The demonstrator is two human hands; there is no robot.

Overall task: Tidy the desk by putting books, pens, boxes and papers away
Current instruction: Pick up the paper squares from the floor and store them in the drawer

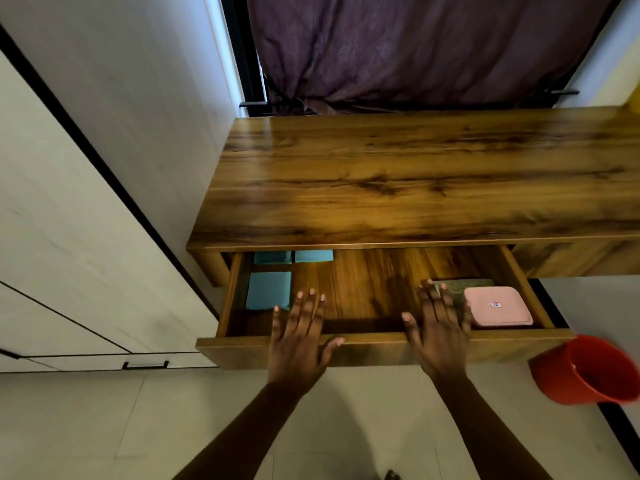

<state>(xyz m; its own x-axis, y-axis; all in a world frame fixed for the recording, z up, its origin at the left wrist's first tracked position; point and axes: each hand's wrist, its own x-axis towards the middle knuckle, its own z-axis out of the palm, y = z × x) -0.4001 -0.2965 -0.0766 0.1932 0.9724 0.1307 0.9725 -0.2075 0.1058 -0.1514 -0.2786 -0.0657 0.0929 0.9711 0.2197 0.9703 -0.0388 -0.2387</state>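
The left hand (298, 337) and right hand (440, 334) are lying flat, fingers straight and spread, holding nothing, over the open drawer's front rail (374, 351). Closing the drawer seems to be the step, so the fingers should be coming out first and both palms pushing evenly. Inside, teal boxes (268, 289) are sitting left and a pink pouch (497, 305) right, below the rim, a red bucket (585, 372) is standing just beside the drawer's right corner, and the desk top (415, 174) is overhanging the drawer's back.
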